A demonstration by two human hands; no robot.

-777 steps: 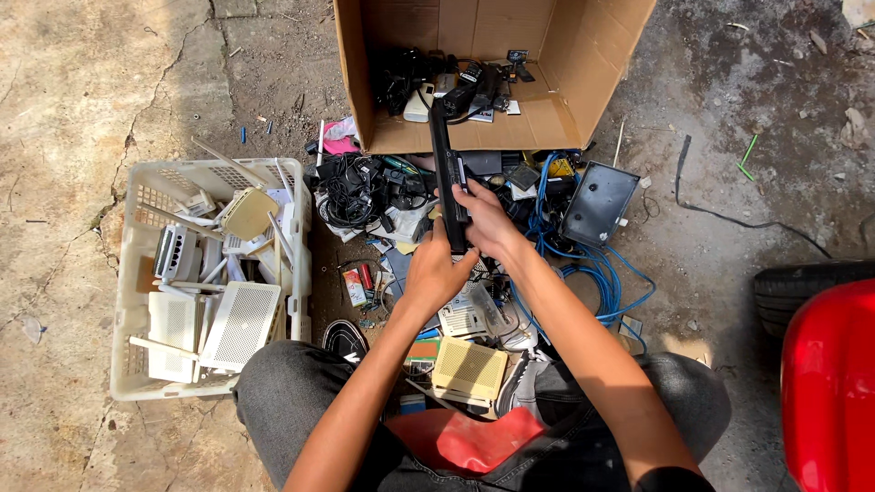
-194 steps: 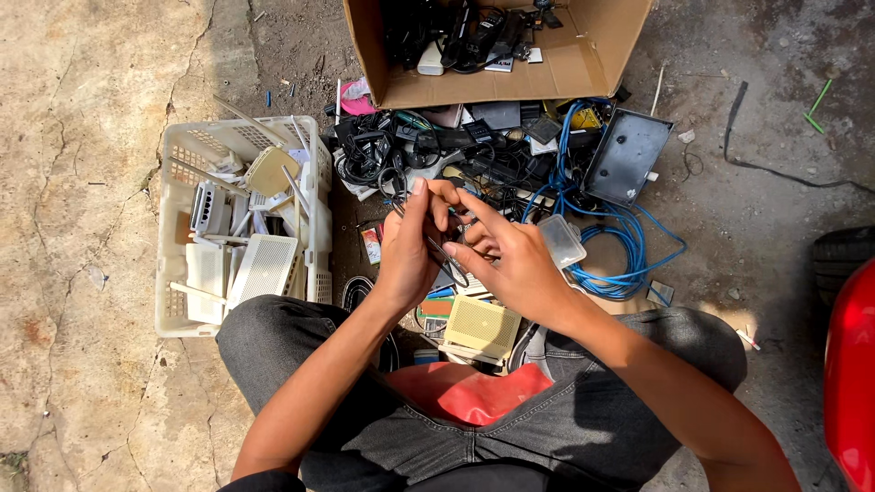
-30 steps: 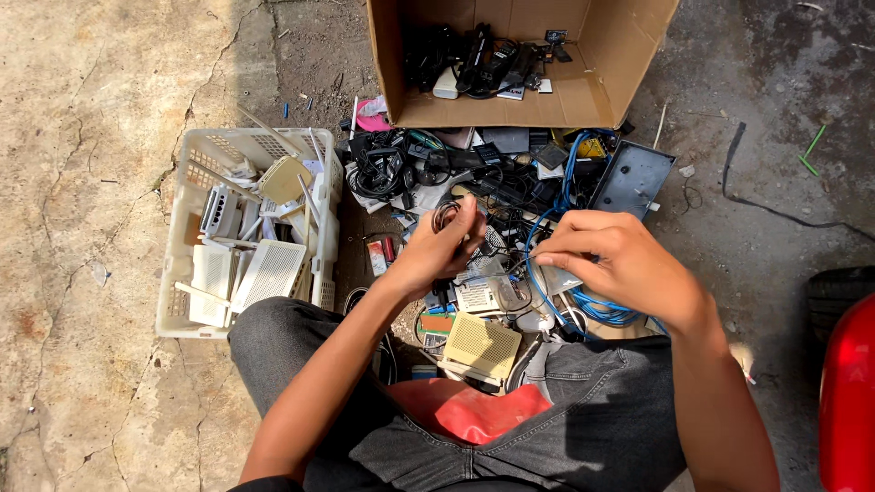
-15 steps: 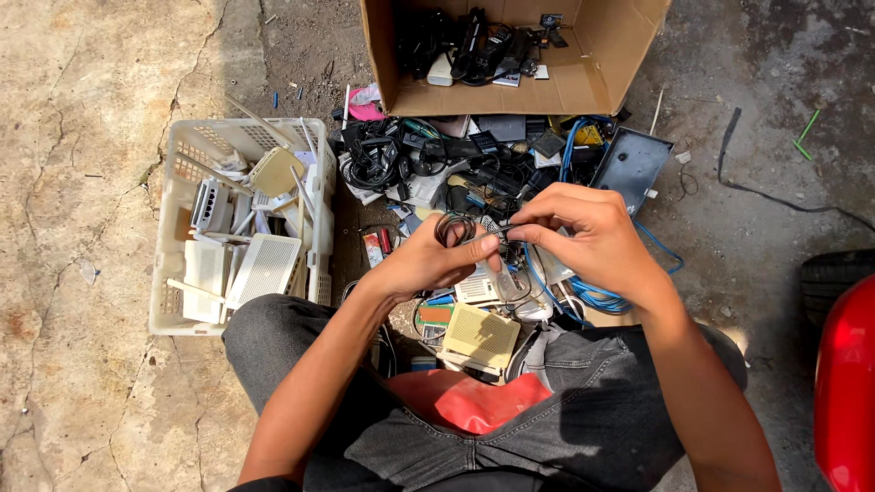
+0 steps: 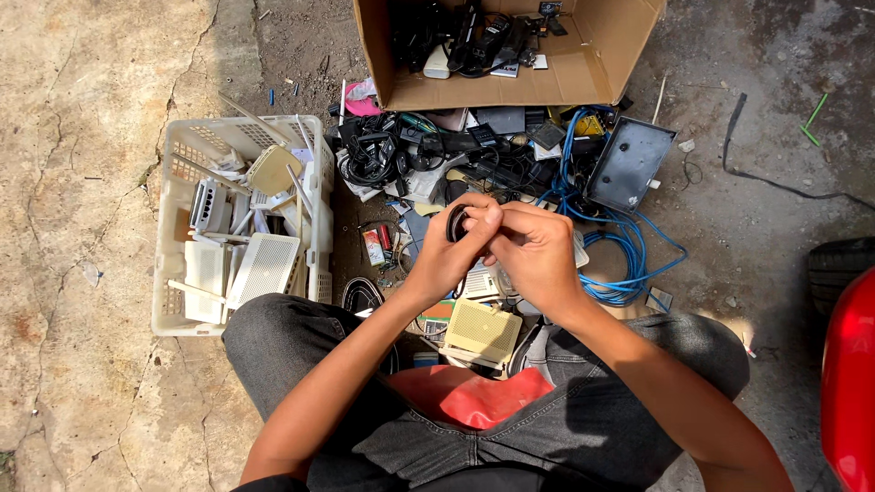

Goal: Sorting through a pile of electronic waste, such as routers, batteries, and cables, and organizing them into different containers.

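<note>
Both hands meet above a pile of electronic scrap on the ground. My left hand (image 5: pixel 448 258) pinches a small coil of black cable (image 5: pixel 456 222) between thumb and fingers. My right hand (image 5: pixel 536 255) presses against it from the right, its fingers closed on the same coil. Directly below the hands lie a small white vented box (image 5: pixel 478 282) and a beige perforated router (image 5: pixel 482 332). Most of the coil is hidden behind my fingers.
A white plastic basket (image 5: pixel 178 239) with several white routers stands at left. An open cardboard box (image 5: pixel 510 87) of black adapters and cables sits at the top. A blue cable (image 5: pixel 629 264) and a grey metal case (image 5: pixel 629 164) lie right. A red object (image 5: pixel 852 383) is at far right.
My right hand has come in from the right to join the left hand on the black coil. Both hands have drawn closer together, and the view has shifted slightly.
</note>
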